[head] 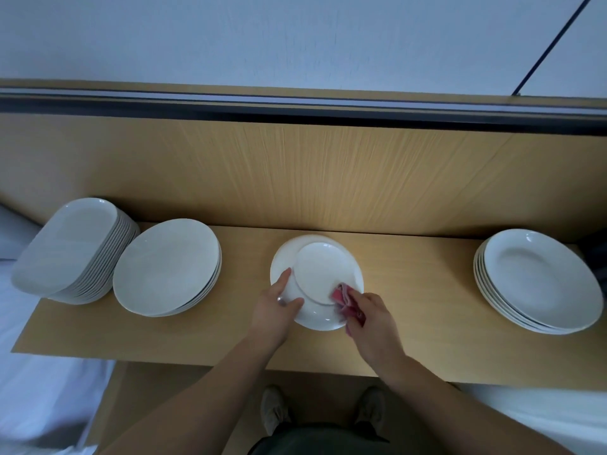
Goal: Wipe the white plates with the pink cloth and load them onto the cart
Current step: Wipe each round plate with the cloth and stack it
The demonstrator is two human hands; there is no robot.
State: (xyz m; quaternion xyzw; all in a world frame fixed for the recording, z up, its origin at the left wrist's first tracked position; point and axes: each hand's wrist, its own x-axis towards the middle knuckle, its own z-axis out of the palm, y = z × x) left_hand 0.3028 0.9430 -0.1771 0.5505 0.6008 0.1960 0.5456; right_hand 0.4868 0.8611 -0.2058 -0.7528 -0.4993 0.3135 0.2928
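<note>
A white round plate (320, 274) lies bottom-up in the middle of the wooden shelf (410, 310). My left hand (277, 307) grips its left rim, thumb on top and fingers curled around the edge. My right hand (371, 315) holds the bunched pink cloth (345, 302) and presses it on the plate's right side near the foot ring. No cart is in view.
A tall stack of oblong white plates (70, 247) stands at the far left, beside a stack of round plates (167, 266). A stack of deep rimmed plates (538, 279) sits at the right. A wooden back panel (295, 172) rises behind the shelf.
</note>
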